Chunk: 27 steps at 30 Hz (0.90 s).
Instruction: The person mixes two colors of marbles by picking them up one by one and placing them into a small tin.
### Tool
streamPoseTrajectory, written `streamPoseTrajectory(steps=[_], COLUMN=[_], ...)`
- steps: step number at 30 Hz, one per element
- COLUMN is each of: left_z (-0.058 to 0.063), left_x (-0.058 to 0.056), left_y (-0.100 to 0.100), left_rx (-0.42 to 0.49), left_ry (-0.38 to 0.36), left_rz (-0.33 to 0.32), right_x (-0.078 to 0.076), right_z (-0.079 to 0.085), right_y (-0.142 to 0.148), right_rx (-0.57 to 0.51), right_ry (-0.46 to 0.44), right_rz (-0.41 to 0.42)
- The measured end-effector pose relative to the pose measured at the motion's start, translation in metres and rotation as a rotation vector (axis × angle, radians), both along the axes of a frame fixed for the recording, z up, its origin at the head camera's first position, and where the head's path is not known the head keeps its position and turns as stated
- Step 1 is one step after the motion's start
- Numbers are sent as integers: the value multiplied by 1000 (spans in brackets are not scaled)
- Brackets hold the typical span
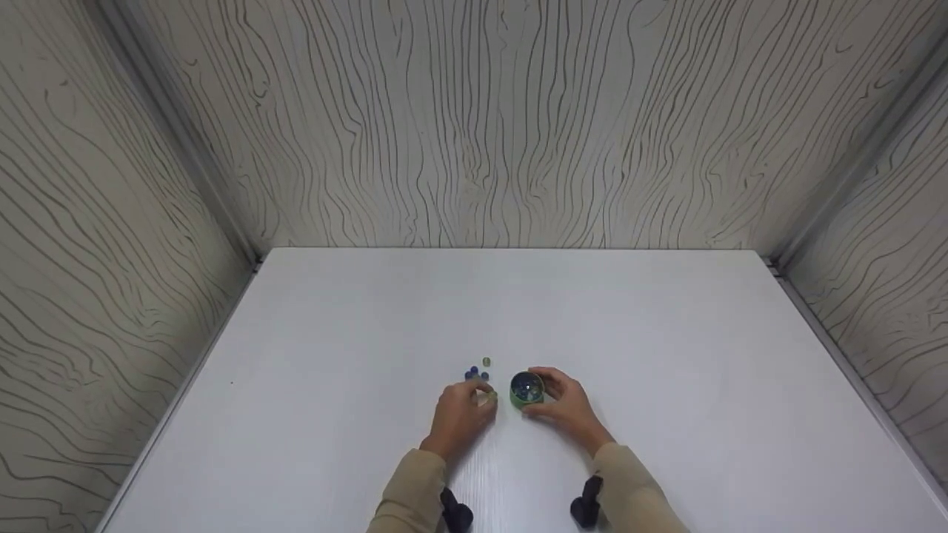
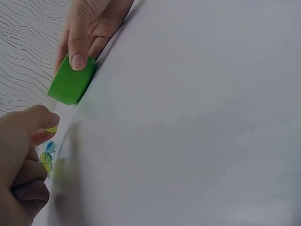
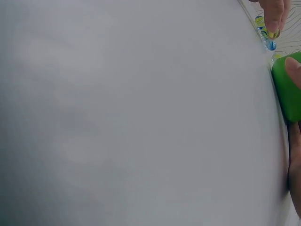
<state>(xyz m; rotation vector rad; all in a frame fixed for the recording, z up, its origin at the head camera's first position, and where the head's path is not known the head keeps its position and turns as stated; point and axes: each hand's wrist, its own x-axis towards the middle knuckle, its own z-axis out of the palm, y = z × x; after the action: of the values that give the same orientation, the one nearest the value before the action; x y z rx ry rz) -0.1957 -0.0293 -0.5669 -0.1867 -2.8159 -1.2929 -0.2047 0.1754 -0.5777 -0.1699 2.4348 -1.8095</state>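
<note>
My left hand [image 1: 461,416] pinches a yellow-tinted glass marble [image 2: 51,129] between thumb and fingertip, just left of a small green cup [image 2: 70,87]. The other fingers of that hand are curled in. My right hand [image 1: 569,409] grips the cup from its right side, thumb on the near wall and fingers round the far side. Dark blue and clear marbles show inside the cup in the head view. Beyond my left fingertips lie several loose blue marbles [image 1: 474,369], and a little farther off a greenish marble [image 1: 486,362].
The white table [image 1: 333,333] meets a wood-grain patterned panel [image 1: 474,133] at the back, with similar panels at both sides. Dark wrist cameras [image 1: 457,516] sit below the sleeves [image 1: 411,488]. A tiny dark speck [image 1: 232,383] marks the table's left part.
</note>
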Motion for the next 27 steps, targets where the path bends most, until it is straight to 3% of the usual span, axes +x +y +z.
streamPoseTrajectory(steps=[7,15,27], left_z=[1,1,2], left_x=[-1,-2,-4], left_y=[2,4,8], left_rx=[61,206,225], left_ry=[32,29,24], left_rz=[-5,-9,11], right_x=[0,-2,-2], right_z=[0,-1,-2], right_y=[0,1,0], right_rx=[5,-22,-12], right_ry=[12,24,14], right_rz=[8,15,5])
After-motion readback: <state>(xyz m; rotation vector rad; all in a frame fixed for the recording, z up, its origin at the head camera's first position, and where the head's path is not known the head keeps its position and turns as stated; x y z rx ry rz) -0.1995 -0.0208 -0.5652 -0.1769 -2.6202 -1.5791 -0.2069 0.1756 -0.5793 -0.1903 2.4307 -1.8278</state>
